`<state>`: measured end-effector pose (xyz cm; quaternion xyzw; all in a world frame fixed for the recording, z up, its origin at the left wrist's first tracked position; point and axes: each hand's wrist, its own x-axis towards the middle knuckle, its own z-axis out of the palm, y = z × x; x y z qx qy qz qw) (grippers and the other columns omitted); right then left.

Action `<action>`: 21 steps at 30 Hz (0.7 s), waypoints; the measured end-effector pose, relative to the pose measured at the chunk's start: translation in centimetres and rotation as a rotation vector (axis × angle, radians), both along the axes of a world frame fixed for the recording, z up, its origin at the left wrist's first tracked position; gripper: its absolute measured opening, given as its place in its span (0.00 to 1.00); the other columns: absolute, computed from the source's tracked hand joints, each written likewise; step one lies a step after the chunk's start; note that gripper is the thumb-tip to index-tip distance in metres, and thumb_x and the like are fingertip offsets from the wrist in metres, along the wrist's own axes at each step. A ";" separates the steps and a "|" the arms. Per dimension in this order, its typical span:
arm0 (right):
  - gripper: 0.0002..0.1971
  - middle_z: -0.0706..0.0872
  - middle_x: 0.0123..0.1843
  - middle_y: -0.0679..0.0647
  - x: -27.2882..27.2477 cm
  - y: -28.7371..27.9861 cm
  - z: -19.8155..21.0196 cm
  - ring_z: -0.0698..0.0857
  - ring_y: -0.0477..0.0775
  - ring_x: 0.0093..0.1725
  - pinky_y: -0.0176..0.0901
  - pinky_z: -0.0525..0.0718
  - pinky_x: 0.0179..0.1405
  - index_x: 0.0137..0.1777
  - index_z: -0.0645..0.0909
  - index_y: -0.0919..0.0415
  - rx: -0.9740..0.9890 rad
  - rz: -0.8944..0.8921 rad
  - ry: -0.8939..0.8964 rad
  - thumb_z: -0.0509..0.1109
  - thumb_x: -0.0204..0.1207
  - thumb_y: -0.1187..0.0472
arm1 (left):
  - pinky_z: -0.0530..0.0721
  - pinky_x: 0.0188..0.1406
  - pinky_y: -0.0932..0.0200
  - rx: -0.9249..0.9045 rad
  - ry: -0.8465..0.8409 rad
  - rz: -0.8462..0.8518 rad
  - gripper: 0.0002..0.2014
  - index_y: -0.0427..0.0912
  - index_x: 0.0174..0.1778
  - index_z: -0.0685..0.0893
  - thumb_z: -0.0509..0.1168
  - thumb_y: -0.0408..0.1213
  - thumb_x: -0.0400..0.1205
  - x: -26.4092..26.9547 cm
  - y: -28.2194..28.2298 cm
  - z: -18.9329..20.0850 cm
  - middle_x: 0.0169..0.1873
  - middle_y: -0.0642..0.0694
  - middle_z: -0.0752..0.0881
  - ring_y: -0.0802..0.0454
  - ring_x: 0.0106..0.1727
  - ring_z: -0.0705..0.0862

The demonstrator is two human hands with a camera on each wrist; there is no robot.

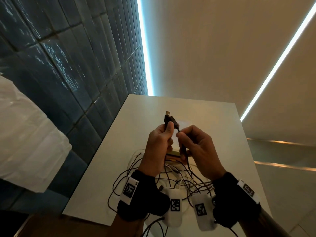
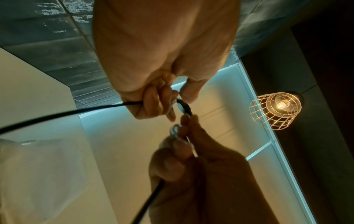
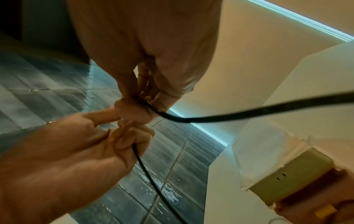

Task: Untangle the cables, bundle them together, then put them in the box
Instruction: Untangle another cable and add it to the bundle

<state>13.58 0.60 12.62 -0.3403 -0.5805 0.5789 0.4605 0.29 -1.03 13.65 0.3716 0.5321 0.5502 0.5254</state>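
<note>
- Several loose black and white cables [image 1: 172,178] sprawl over the near edge of the table [image 1: 213,117], under both wrists; some strands already hang off that edge, and a tug from above could drag the heap off.
- Above the heap, the left hand [image 1: 158,144] is closed round the black plug ends [image 1: 168,119], fingers curled tight. If it loosens, the gathered ends likely drop back into the tangle.
- Just beside it, the right hand [image 1: 199,149] pinches a thin black lead [image 1: 185,154] below the plugs. Pulling hard here may tighten a knot lower down rather than free it, or strain the lead where it meets the plug.
- Behind the hands, toward the table's middle, sits the box [image 3: 293,178], mostly hidden; trailing loops could snag it or nudge it.
</note>
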 end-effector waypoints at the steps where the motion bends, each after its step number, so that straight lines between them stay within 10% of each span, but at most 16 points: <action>1: 0.10 0.80 0.33 0.62 -0.2 -0.2 0.0 0.79 0.52 0.23 0.38 0.81 0.21 0.50 0.77 0.74 -0.003 0.009 -0.004 0.66 0.81 0.64 | 0.71 0.21 0.63 -0.002 0.037 -0.017 0.17 0.40 0.59 0.85 0.58 0.47 0.87 0.2 0.0 -0.1 0.23 0.53 0.74 0.57 0.23 0.71; 5: 0.12 0.82 0.27 0.54 -0.5 -0.5 -0.3 0.79 0.42 0.19 0.30 0.77 0.18 0.49 0.77 0.79 -0.029 0.002 -0.013 0.67 0.80 0.65 | 0.89 0.46 0.38 -0.013 0.121 -0.060 0.18 0.46 0.53 0.89 0.58 0.53 0.85 0.6 -0.3 -0.5 0.43 0.39 0.90 0.34 0.44 0.88; 8: 0.21 0.78 0.25 0.55 -0.3 -0.3 -0.9 0.74 0.42 0.18 0.30 0.73 0.17 0.44 0.75 0.77 -0.038 -0.005 -0.054 0.70 0.74 0.54 | 0.78 0.31 0.56 -0.007 0.073 0.011 0.18 0.41 0.42 0.84 0.55 0.46 0.88 1.1 -0.4 -0.3 0.24 0.52 0.80 0.51 0.29 0.76; 13: 0.08 0.80 0.22 0.43 -0.2 -0.4 -1.8 0.76 0.36 0.20 0.24 0.73 0.22 0.48 0.80 0.75 -0.052 0.114 -0.053 0.62 0.83 0.69 | 0.81 0.45 0.50 0.031 -0.148 0.120 0.17 0.42 0.38 0.75 0.49 0.43 0.90 1.3 -0.4 -0.3 0.32 0.47 0.82 0.51 0.38 0.83; 21: 0.17 0.70 0.20 0.43 1.0 -0.3 -6.0 0.65 0.37 0.19 0.26 0.64 0.20 0.34 0.75 0.72 -0.084 0.230 -0.175 0.61 0.85 0.65 | 0.60 0.27 0.60 0.168 -0.502 0.094 0.11 0.43 0.39 0.72 0.56 0.45 0.83 -0.6 -0.2 0.3 0.25 0.51 0.61 0.56 0.25 0.59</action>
